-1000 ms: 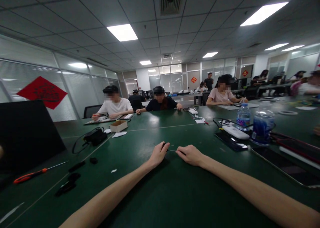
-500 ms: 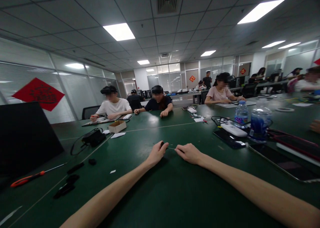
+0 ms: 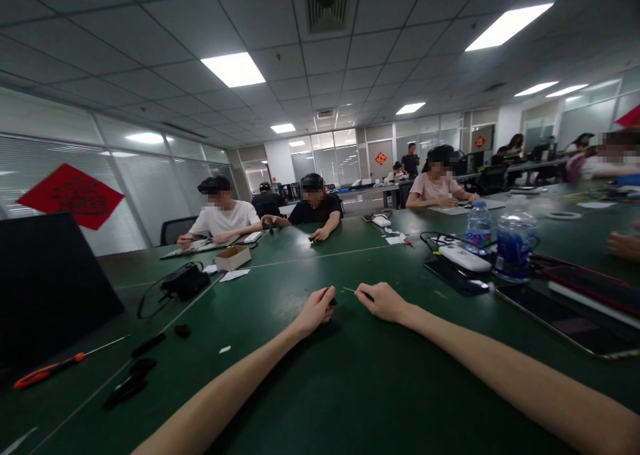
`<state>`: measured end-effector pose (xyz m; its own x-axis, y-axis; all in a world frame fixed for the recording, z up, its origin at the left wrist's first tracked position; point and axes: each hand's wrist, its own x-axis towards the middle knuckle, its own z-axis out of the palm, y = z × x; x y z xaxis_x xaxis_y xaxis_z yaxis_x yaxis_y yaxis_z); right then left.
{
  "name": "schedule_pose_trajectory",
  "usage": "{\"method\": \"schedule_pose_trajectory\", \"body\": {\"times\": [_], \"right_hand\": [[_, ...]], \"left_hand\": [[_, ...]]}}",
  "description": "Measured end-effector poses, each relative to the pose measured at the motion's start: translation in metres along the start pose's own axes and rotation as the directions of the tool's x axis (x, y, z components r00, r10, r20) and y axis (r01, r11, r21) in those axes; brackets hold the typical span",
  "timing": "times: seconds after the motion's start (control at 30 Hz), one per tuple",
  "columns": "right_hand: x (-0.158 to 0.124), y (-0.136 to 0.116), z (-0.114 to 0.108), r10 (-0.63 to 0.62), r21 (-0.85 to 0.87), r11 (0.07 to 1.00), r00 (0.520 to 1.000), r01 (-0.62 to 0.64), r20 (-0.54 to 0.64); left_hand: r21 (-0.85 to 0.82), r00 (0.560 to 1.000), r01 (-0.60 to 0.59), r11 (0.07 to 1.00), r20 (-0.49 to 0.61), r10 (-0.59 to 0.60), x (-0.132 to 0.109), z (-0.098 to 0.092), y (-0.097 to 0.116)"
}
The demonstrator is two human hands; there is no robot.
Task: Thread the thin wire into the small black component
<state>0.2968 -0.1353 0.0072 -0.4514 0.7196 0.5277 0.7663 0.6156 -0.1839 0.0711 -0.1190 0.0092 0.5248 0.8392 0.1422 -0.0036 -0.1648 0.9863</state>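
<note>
My right hand (image 3: 384, 303) is closed around a small screwdriver (image 3: 349, 290); its thin metal shaft points left, and part of a dark handle shows between the fingers. Across a short gap, my left hand (image 3: 315, 312) pinches a small black part (image 3: 333, 301), mostly hidden by the fingers. The screwdriver's tip is apart from that part. Both hands are low over the green table (image 3: 380, 382), near its middle.
On the left lie an orange-and-black screwdriver (image 3: 50, 370), black pieces (image 3: 127, 388), a white scrap (image 3: 225, 350) and a cardboard box (image 3: 233, 258). Bottles (image 3: 515, 242), a white device (image 3: 465, 258) and a tablet (image 3: 565, 318) stand or lie right. Co-workers (image 3: 320, 205) sit opposite.
The screwdriver's tip has drawn away from the black part, and its shaft is more tilted. My left hand has turned slightly. The whole view has shifted a little.
</note>
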Motion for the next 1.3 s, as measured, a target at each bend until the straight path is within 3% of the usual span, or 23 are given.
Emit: {"method": "schedule_pose_trajectory", "body": {"times": [0.13, 0.23, 0.97, 1.3], "right_hand": [[-0.002, -0.011, -0.006, -0.195, -0.090, 0.975, 0.976, 0.204, 0.097], [-0.002, -0.014, -0.009, -0.238, -0.139, 0.957, 0.964, 0.253, 0.118], [-0.001, -0.014, -0.008, -0.232, -0.147, 0.957, 0.964, 0.250, 0.127], [0.000, -0.014, -0.009, -0.239, -0.130, 0.957, 0.959, 0.259, 0.154]], "left_hand": [[-0.079, 0.999, -0.006, 0.997, -0.035, 0.003, 0.002, -0.003, -0.001], [-0.080, 0.999, -0.024, 0.996, -0.031, 0.022, 0.001, -0.004, -0.002], [-0.001, 0.999, 0.020, 1.000, -0.040, -0.020, 0.001, -0.003, -0.002], [0.103, 0.998, -0.022, 0.994, -0.050, 0.028, -0.001, 0.000, -0.002]]}}
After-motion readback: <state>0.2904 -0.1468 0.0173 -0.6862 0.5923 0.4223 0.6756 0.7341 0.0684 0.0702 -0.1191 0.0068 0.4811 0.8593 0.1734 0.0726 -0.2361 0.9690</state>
